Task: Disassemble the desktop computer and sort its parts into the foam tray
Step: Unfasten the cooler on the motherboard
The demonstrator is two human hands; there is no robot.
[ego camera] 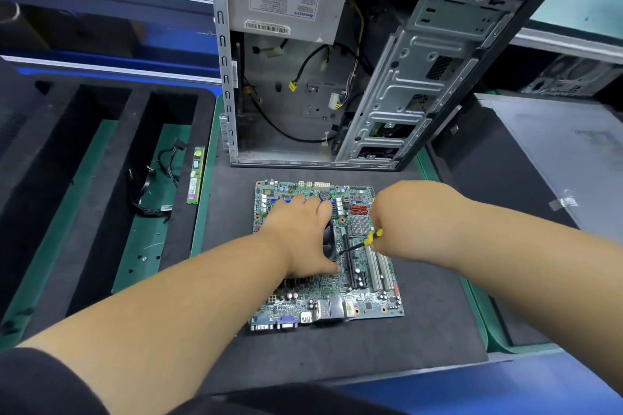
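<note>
Nearest, the circuit board (357,283) lies flat on the dark mat (404,340) on the counter, its port edge toward the person. The left hand (300,236) lies spread over the cooling fan (328,244) in the board's middle, its grip loose, fingers straight and pressing down. The right hand (392,221) has its grip clenched round a yellow-handled screwdriver (362,242), whose tip points at the fan's right side.

The step in hand looks like freeing the fan from the board; the next move calls for keeping the tip seated in a screw while the left hand steadies the board.

The mat leaves bare room on all sides of the board. To the left, the foam tray (111,199) already holds a memory stick (195,175) and black cables (151,185); other slots look free. Farther back stands the open computer case (371,61), close behind the board's far edge, loose wires hanging inside.
</note>
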